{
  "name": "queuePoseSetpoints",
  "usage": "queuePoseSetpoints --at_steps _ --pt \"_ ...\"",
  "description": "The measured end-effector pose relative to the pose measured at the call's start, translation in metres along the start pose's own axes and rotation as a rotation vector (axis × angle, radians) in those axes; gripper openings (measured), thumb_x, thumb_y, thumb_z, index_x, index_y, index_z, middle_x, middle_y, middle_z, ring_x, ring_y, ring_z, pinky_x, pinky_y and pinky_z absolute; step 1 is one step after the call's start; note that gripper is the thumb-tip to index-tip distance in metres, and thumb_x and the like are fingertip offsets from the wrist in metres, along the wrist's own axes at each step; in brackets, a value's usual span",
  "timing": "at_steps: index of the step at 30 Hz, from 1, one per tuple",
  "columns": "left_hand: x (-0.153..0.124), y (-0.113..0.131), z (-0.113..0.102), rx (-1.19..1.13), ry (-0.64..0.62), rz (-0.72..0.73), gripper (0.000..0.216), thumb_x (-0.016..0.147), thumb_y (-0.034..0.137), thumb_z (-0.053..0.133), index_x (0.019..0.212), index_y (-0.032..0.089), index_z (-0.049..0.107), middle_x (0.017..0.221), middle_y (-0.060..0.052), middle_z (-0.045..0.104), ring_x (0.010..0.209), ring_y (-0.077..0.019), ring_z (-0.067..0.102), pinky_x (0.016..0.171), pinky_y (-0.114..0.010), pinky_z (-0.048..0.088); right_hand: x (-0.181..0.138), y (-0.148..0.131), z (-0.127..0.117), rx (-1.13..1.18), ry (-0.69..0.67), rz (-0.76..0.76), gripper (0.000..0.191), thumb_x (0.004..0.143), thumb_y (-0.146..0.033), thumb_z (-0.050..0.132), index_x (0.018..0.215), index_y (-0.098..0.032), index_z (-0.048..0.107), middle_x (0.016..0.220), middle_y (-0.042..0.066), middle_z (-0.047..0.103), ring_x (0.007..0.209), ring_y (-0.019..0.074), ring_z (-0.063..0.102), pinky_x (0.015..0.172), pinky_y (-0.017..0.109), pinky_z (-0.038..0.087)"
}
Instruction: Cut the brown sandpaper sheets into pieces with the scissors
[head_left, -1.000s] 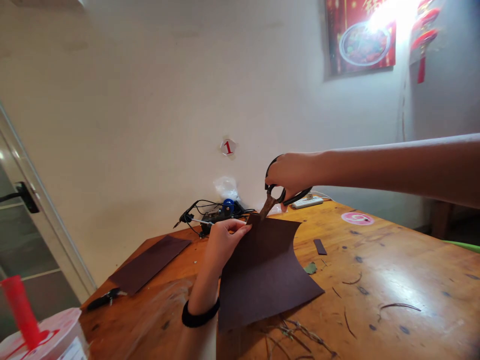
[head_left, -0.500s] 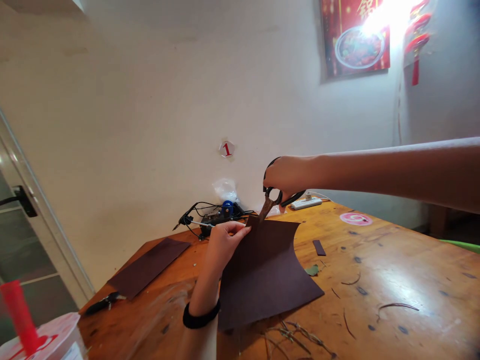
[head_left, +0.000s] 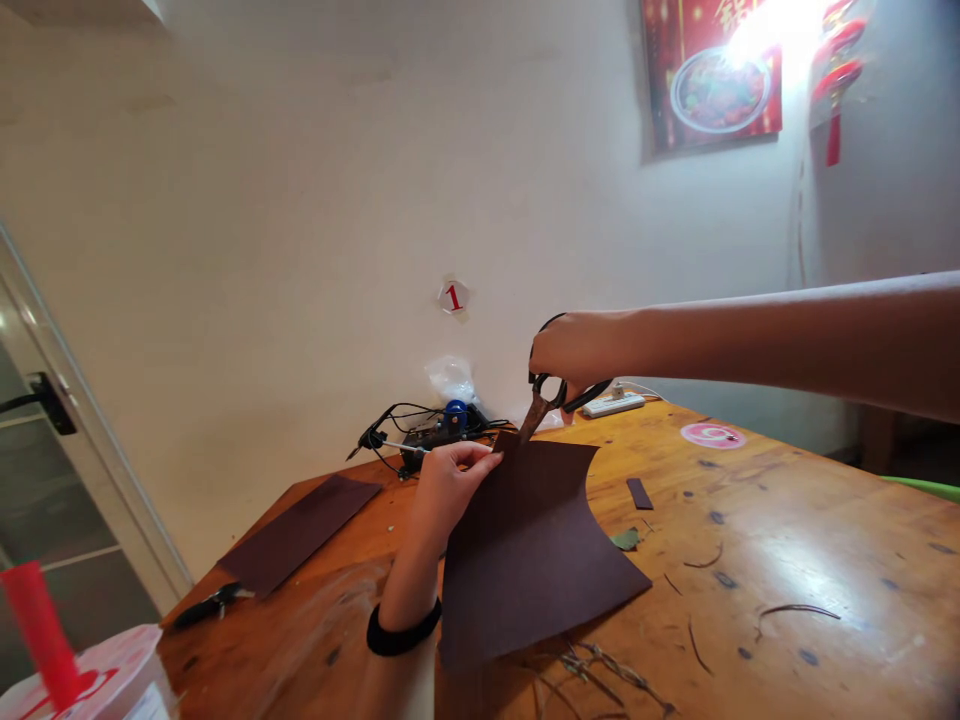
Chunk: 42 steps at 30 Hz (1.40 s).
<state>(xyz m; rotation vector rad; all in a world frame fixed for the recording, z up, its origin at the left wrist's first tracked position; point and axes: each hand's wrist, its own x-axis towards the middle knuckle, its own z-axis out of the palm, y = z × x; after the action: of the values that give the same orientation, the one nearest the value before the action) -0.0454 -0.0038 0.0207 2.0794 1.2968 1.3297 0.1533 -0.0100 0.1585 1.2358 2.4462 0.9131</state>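
Left hand [head_left: 442, 485] pinching the far edge of a dark brown sheet [head_left: 532, 550] on the wooden table [head_left: 787, 540], right hand [head_left: 574, 345] gripping rusty scissors [head_left: 544, 400] at that edge; sealed cup [head_left: 97, 680], red straw [head_left: 34, 620] inserted, contents unseen.

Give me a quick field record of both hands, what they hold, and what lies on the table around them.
left hand: pinches the far edge of the dark brown sheet, lifting that edge off the table
right hand: grips the scissors by the black handles
scissors: rusty blades point down at the sheet's far edge, beside the left hand
second sheet: flat on the table, left of the hands
small strip: lies right of the held sheet
pliers: near the table's left edge
cables: by the wall
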Motion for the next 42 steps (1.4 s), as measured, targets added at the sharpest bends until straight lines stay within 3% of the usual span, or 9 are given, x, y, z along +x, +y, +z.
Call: queuePoseSetpoints --at_steps 14,24,30,33,37,40,42 --pt "0.001 -0.001 -0.003 -0.027 0.001 -0.034 0.029 0.064 0.047 0.066 0.062 0.019 0.069 0.056 0.0 0.061 0.054 -0.0144 0.049 0.055 -0.027 0.035 -0.001 0.0 0.001 -0.087 0.026 -0.012 0.045 0.071 -0.058 0.073 0.089 -0.017 0.072 0.089 0.011 0.072 0.08 0.0265 0.064 0.059 0.033 0.035" --pt "0.001 -0.003 -0.006 -0.067 0.017 -0.085 0.025 0.063 0.045 0.069 0.06 0.02 0.07 0.054 0.001 0.063 0.053 -0.0146 0.051 0.056 -0.027 0.037 0.005 0.002 0.006 -0.069 0.029 -0.035 0.07 0.062 -0.064 0.075 0.104 -0.01 0.067 0.097 0.015 0.07 0.087 0.0275 0.062 0.067 0.034 0.036" --pt "0.002 -0.007 -0.011 -0.136 0.05 -0.085 0.025 0.061 0.043 0.073 0.059 0.019 0.071 0.054 0.0 0.064 0.054 -0.0147 0.054 0.055 -0.025 0.038 0.003 0.028 0.013 -0.064 0.158 0.034 0.058 0.054 -0.059 0.081 0.092 -0.017 0.068 0.085 0.009 0.07 0.083 0.0277 0.062 0.066 0.034 0.035" --pt "0.004 -0.015 -0.015 -0.21 0.075 -0.1 0.028 0.058 0.046 0.076 0.06 0.018 0.071 0.053 0.0 0.064 0.052 -0.0137 0.053 0.053 -0.024 0.039 -0.004 0.051 0.033 0.105 0.209 0.127 0.055 0.052 -0.064 0.08 0.079 -0.019 0.064 0.079 0.008 0.066 0.077 0.0263 0.06 0.062 0.033 0.035" --pt "0.005 -0.023 -0.021 -0.309 0.135 -0.131 0.033 0.057 0.049 0.079 0.064 0.017 0.072 0.058 -0.001 0.066 0.055 -0.0138 0.056 0.055 -0.024 0.044 -0.015 0.068 0.083 0.569 0.298 0.336 0.06 0.056 -0.078 0.067 0.072 -0.022 0.055 0.07 0.003 0.061 0.062 0.0197 0.054 0.054 0.03 0.034" --pt "0.004 -0.027 -0.023 -0.37 0.199 -0.145 0.035 0.056 0.049 0.08 0.066 0.017 0.072 0.061 -0.002 0.068 0.057 -0.0145 0.058 0.056 -0.025 0.045 -0.021 0.055 0.12 0.928 0.528 0.523 0.068 0.057 -0.091 0.05 0.063 -0.023 0.048 0.056 -0.002 0.05 0.053 0.0152 0.046 0.053 0.029 0.034" --pt "0.004 -0.029 -0.022 -0.389 0.25 -0.143 0.034 0.056 0.048 0.081 0.066 0.017 0.072 0.061 -0.001 0.067 0.057 -0.0139 0.058 0.056 -0.024 0.045 -0.022 0.036 0.136 1.199 0.709 0.561 0.07 0.058 -0.092 0.047 0.063 -0.022 0.049 0.058 -0.002 0.048 0.055 0.0145 0.046 0.053 0.028 0.035"
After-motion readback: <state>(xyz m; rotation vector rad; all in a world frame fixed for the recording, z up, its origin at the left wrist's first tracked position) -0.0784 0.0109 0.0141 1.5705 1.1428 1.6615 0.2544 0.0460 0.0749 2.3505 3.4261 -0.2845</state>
